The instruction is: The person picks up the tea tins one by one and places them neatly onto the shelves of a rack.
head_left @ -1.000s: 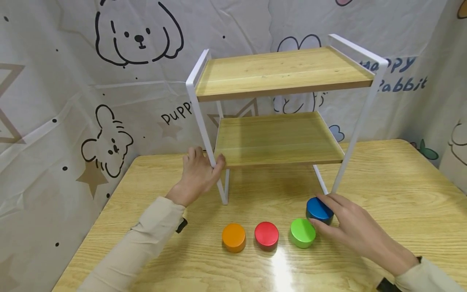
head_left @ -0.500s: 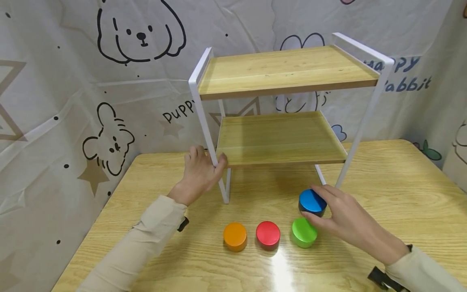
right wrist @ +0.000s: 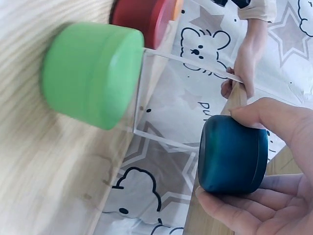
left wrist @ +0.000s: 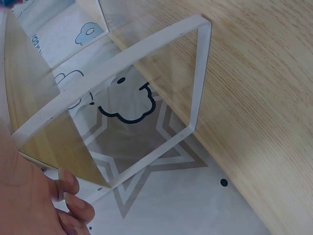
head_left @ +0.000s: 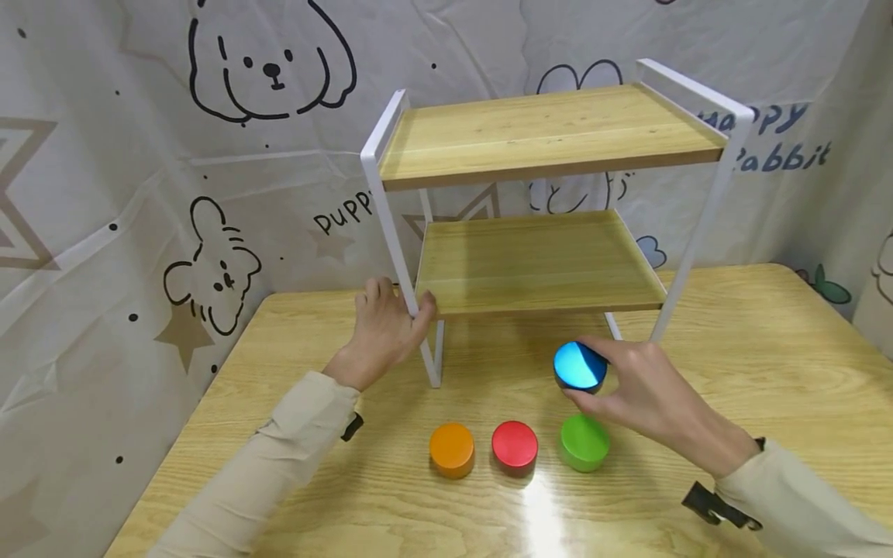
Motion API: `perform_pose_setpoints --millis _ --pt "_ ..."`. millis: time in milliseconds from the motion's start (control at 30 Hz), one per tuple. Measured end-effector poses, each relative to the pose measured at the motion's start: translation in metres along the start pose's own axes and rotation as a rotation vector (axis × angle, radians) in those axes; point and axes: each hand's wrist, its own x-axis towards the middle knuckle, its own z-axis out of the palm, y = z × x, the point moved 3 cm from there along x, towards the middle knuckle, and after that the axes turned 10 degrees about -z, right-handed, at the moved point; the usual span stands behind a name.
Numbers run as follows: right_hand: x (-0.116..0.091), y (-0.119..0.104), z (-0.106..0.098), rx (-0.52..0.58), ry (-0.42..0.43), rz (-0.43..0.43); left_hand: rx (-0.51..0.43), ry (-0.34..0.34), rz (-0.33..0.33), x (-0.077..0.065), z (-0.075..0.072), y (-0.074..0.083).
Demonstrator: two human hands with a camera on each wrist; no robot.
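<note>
My right hand (head_left: 656,395) holds a blue round lidded tin (head_left: 579,366) between thumb and fingers, just in front of the two-tier wooden rack (head_left: 544,267). In the right wrist view the blue tin (right wrist: 230,155) is clear of the table, its flat top facing away from the palm. My left hand (head_left: 380,333) grips the rack at its front left white leg, thumb over the corner of the lower board. From the left wrist view, fingertips (left wrist: 78,205) curl at the outer edge of that board.
An orange tin (head_left: 452,449), a red tin (head_left: 515,448) and a green tin (head_left: 584,442) stand in a row on the wooden table (head_left: 314,496), in front of the rack. A printed curtain (head_left: 293,155) hangs close behind the table.
My right hand has lifted the blue tin and moved it left and away from the green one, toward the rack. My left hand keeps its grip on the rack.
</note>
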Motion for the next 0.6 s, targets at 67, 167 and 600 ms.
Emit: perform_pose_setpoints --millis 67,167,600 --pt "0.005 -0.001 -0.001 0.008 0.002 -0.008 0.002 -0.003 -0.005 0.0 0.0 0.0" --pt "0.012 -0.004 -0.001 0.007 0.011 -0.029 0.013 -0.002 -0.006 -0.001 0.0 0.0" --pt "0.047 -0.014 -0.005 0.039 0.042 -0.04 -0.003 -0.187 -0.07 0.002 0.002 -0.004"
